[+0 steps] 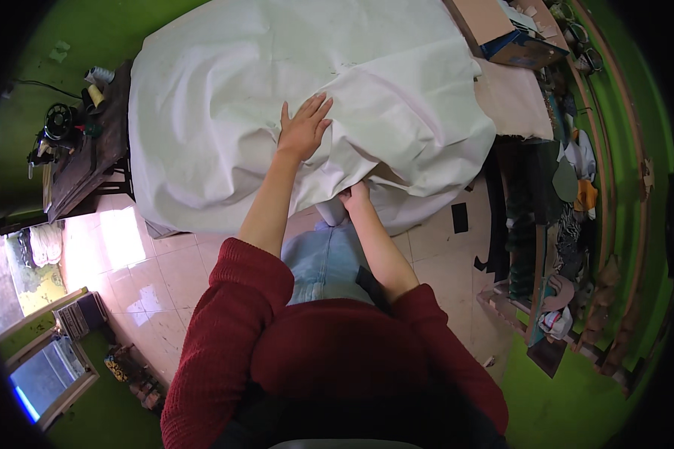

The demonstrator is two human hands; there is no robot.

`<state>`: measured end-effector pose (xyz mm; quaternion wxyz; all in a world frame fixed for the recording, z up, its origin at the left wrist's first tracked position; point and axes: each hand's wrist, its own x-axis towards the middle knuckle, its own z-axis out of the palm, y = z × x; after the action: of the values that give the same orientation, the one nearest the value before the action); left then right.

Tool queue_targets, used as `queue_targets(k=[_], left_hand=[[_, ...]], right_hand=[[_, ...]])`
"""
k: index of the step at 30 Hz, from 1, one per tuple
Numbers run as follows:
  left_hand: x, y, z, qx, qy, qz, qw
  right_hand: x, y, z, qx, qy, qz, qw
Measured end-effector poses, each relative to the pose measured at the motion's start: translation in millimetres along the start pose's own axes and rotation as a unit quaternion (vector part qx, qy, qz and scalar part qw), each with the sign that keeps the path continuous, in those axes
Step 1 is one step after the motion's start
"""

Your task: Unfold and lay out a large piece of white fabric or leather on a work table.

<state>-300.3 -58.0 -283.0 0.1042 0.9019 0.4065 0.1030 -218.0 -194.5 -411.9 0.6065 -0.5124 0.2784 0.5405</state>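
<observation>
A large white sheet of fabric or synthetic leather [210,97], creased and rumpled, covers the table and hangs over its near edge. My left hand [302,132] lies flat on it near the middle, fingers spread. At the near edge, my right hand [356,196] is closed on a fold of the sheet, its fingertips partly tucked out of sight under the material. Between the two hands the sheet bunches into ridges, and a gap opens under a raised fold just right of my right hand.
A sewing machine [61,123] and thread spools [95,95] stand on a dark table at the left. An open cardboard box [494,26] rests at the far right. Shelving with cloth and caps [558,292] lines the right wall. A black piece [460,218] lies on the tiled floor.
</observation>
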Motion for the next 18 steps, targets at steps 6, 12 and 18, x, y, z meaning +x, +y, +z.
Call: queue_targets(k=[6, 12, 18], left_hand=[[-1.4, -1.5, 2.6, -0.021, 0.013, 0.006, 1.000], [0.9, -6.1, 10.8, -0.041, 0.068, 0.009, 0.997], [6.4, -9.6, 9.3, -0.043, 0.065, 0.037, 0.996]], right_hand=[[-14.1, -21.1, -38.6, -0.339, 0.024, -0.175, 0.924], [-154.0, -40.3, -85.2, -0.364, -0.072, -0.273, 0.888], [-231.1, -87.0, -128.7, -0.420, -0.005, -0.327, 0.847]])
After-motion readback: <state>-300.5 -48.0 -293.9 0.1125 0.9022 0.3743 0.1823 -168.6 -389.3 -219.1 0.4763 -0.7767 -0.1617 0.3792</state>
